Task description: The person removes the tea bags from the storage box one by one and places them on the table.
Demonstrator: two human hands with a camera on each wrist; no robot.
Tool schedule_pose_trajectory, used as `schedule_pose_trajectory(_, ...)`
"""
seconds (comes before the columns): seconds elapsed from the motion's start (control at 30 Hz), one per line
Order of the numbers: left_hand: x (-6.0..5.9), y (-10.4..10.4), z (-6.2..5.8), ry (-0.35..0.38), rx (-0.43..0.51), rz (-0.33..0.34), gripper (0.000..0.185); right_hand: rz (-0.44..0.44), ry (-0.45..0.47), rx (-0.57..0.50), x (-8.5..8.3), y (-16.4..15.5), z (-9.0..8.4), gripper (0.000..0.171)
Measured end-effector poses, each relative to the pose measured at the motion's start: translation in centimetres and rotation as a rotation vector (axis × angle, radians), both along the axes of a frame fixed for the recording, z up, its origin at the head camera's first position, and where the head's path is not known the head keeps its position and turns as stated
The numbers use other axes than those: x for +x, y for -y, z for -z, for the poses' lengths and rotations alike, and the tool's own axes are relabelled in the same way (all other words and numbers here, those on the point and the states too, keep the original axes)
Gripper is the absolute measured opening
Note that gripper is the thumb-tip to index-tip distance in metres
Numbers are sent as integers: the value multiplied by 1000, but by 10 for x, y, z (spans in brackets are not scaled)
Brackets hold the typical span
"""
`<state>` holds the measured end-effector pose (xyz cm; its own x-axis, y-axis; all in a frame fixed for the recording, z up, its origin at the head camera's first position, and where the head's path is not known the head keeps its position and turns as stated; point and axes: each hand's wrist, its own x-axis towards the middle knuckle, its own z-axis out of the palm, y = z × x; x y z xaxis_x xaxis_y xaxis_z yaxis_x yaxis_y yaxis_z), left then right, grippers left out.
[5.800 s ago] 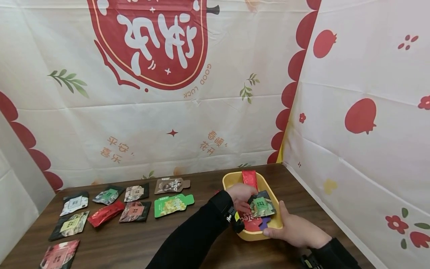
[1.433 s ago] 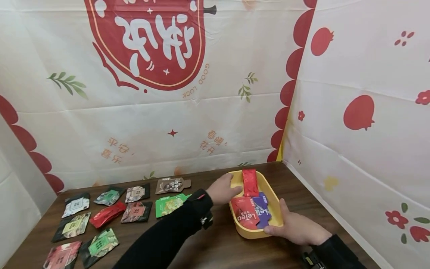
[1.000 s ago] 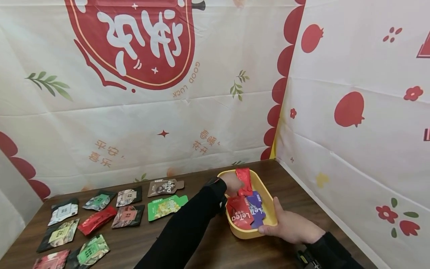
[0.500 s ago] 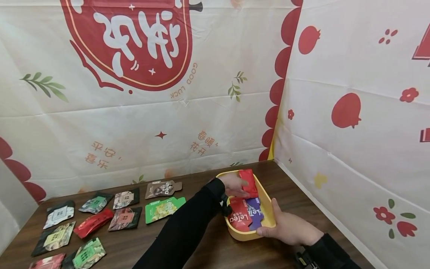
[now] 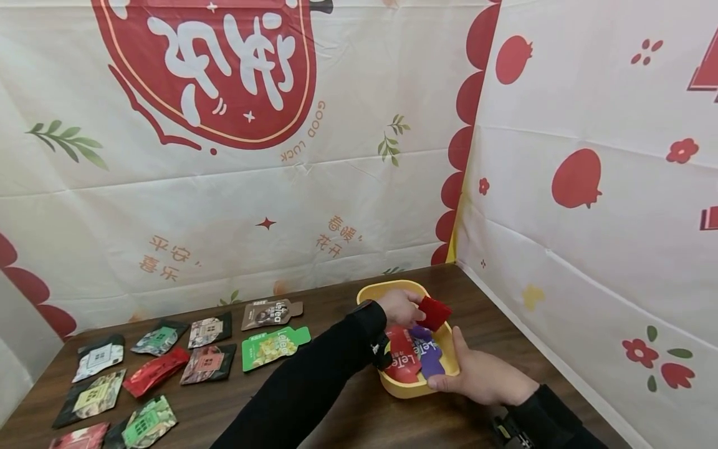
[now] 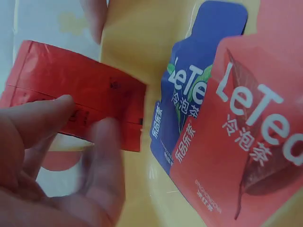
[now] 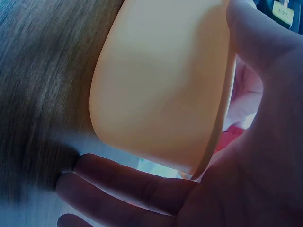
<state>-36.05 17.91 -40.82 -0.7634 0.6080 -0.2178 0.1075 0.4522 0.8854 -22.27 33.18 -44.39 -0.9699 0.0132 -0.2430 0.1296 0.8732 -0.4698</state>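
Note:
A yellow tray [image 5: 387, 290] sits on the brown table near the right wall. My left hand [image 5: 415, 305] pinches a small red packet [image 5: 433, 312] by one end and holds it just above the tray's far right part; the left wrist view shows the red packet [image 6: 80, 94] between my thumb and fingers [image 6: 42, 123]. A purple LeTea pouch [image 5: 427, 357] and a red LeTea pouch [image 5: 402, 362] lie inside the tray. My right hand [image 5: 449, 365] grips the tray's near right corner, thumb on the rim, fingers beneath. The right wrist view shows the tray [image 7: 156, 94] from below.
Left of the tray lie a green pouch [image 5: 273, 346], a brown pouch [image 5: 271, 313], a red packet [image 5: 156, 371] and several dark sachets [image 5: 207, 363] in rows. Printed cloth walls [image 5: 561, 187] close the back and right sides. Bare wood [image 5: 336, 418] shows in front.
My left hand took the red packet at the tray's far end, lifted it and swung it to the right. The green sachet held earlier now lies on the table at left.

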Motion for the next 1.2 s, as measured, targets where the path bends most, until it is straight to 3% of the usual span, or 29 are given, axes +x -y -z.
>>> schedule_pose_trajectory(0.17,-2,29,-4,-9,109,106,19,-7,-4,14,-1,3,-2,128)
schedule_pose_trajectory(0.37,7,74,-13,72,306,262,36,-9,11,3,1,4,-5,129)
schedule_pose_trajectory(0.43,13,89,-18,80,353,270,38,-6,19,-2,1,2,-6,129)
schedule_pose_trajectory(0.53,21,109,-24,31,375,242,30,2,24,-10,1,0,-5,129)
schedule_pose_trajectory(0.7,34,134,-29,-53,339,173,25,2,21,-18,1,-2,-5,128)
schedule_pose_trajectory(0.83,44,159,-29,-110,261,156,41,-1,16,-18,1,-2,-6,128)
schedule_pose_trajectory(0.93,51,187,-23,-175,128,204,44,-3,17,-10,1,-1,-7,128)
schedule_pose_trajectory(1.1,65,239,-3,-260,-57,326,9,-11,36,-3,0,1,-6,129)
schedule_pose_trajectory(1.2,70,274,11,-322,-144,374,4,-14,47,-7,1,2,-5,129)
